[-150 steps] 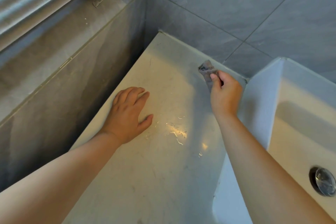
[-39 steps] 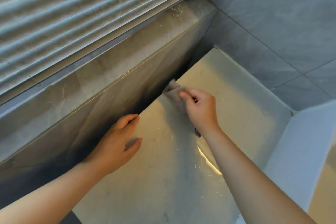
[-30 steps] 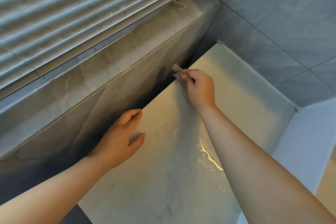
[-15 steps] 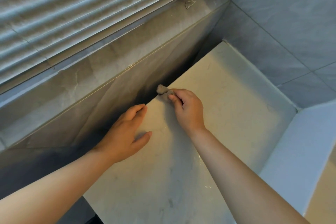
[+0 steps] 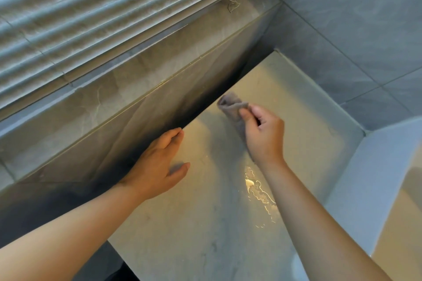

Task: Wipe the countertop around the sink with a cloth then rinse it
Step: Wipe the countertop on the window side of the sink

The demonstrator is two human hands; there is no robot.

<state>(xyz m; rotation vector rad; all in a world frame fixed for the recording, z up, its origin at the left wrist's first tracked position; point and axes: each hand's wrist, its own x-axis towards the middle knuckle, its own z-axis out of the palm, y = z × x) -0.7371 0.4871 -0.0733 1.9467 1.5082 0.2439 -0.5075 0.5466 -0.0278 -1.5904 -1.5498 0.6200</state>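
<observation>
A small grey cloth [image 5: 230, 107] lies bunched on the pale stone countertop [image 5: 303, 125], close to the left wall. My right hand [image 5: 262, 132] pinches the cloth's near end with curled fingers and presses it onto the surface. My left hand [image 5: 159, 164] rests flat on the countertop beside the wall, fingers straight. A streak of water [image 5: 258, 191] glints on the countertop just right of my right wrist. The white sink's outer wall [image 5: 374, 178] rises at the right; its basin is mostly out of view.
A grey tiled wall [image 5: 146, 107] with a ledge [image 5: 96, 98] borders the countertop on the left, with slatted blinds [image 5: 91, 11] above. Grey wall tiles [image 5: 354, 18] close the back. The countertop's front edge [image 5: 123, 255] drops off at the bottom.
My right hand has slid the cloth along the left wall edge, first nearer to me, then back a little away from the wall. My left hand stayed flat in place.
</observation>
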